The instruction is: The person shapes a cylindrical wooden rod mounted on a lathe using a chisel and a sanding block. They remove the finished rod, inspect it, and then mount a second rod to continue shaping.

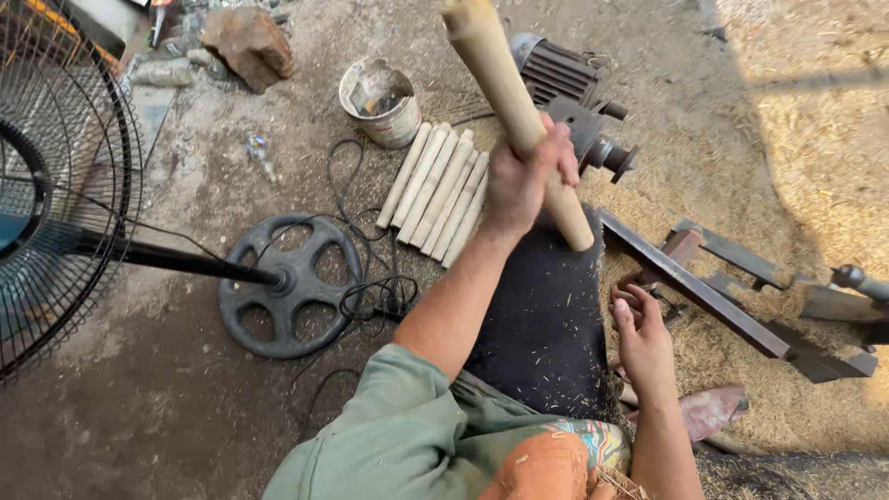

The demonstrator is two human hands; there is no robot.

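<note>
Green sleeve (389, 444) and a patterned garment fill the bottom edge, closest to the lens, above a dark cloth (542, 324) flecked with shavings. Far left stands a pedestal fan (56, 185), its round black base (289, 285) on the dirt floor (167, 398) amid tangled cable (370, 296). Next come a dented bucket (380, 100) and a row of turned pale wooden rods (435, 193) lying side by side, touching; these look finished, to my eye, so a good share of the work seems done. The left hand (520, 181) is clenched round another wooden rod (514, 106), raised and tilted, upper end toward the camera. It is smooth, round and light tan, its lower end cut square; whether it needs more shaping I cannot tell. Behind it sits an electric motor (565, 74) on a lathe-like steel frame (694, 287). The right hand (641, 338) hovers released, fingers loosely curled, holding nothing, just beside the frame over sawdust (806, 167).
</note>
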